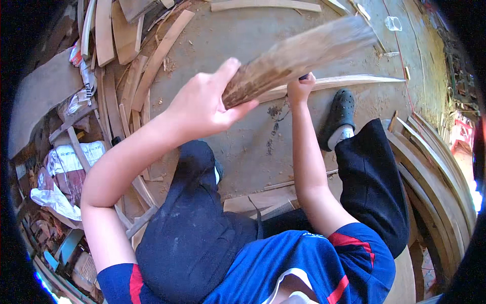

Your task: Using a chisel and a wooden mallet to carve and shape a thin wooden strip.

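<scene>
My left hand (202, 104) grips the near end of a rough brown piece of wood (304, 55). The piece is raised at a slant, its far end up to the right and blurred. My right hand (300, 90) is closed below the piece, and a small dark end of something shows at its fingers; the rest is hidden. Behind the right hand a long pale curved wood strip (354, 81) lies on the floor. Whether the right hand touches this strip I cannot tell.
Curved wood pieces (162, 58) pile up at the left, and stacked curved planks (430, 177) stand at the right. Boards (258, 201) lie between my legs. My shoe (341, 114) rests just below the pale strip. A clear plastic cup (393, 23) lies at the far right.
</scene>
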{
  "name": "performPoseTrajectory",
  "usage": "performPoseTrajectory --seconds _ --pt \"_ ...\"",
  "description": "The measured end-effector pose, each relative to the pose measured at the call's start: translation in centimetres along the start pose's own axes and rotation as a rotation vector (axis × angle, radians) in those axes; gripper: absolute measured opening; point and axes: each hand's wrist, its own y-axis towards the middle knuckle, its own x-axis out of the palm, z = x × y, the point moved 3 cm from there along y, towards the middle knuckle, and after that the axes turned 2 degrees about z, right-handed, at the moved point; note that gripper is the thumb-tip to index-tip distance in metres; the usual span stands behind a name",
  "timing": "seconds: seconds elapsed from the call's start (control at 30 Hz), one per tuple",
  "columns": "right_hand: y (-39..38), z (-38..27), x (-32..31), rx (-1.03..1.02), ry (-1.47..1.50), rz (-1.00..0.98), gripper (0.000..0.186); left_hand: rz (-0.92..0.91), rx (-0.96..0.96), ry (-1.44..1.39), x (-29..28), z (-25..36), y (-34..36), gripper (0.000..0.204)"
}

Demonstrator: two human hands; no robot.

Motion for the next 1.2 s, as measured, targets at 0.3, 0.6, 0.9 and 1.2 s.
performPoseTrajectory --seconds 0.3,0.6,0.9,1.2 --pt "0.1 -0.2 -0.1 0.043 0.096 0.105 0.024 -0.091 -0.07 0.106 2.6 -2.8 0.8 0.043" --pt "0.2 -0.9 -0.8 0.073 0.319 0.108 0.003 0.253 0.292 -0.1 1.7 1.1 -0.1 0.045" --pt "-0.2 -0.7 -0.4 -0.046 0.194 0.071 0.014 0.034 0.109 0.091 1.0 0.8 0.0 0.047" --pt "-0.3 -1.3 -4.0 0.332 0.483 0.416 0.022 0.155 -0.015 -0.144 1.3 -0.3 -2.7 0.043"
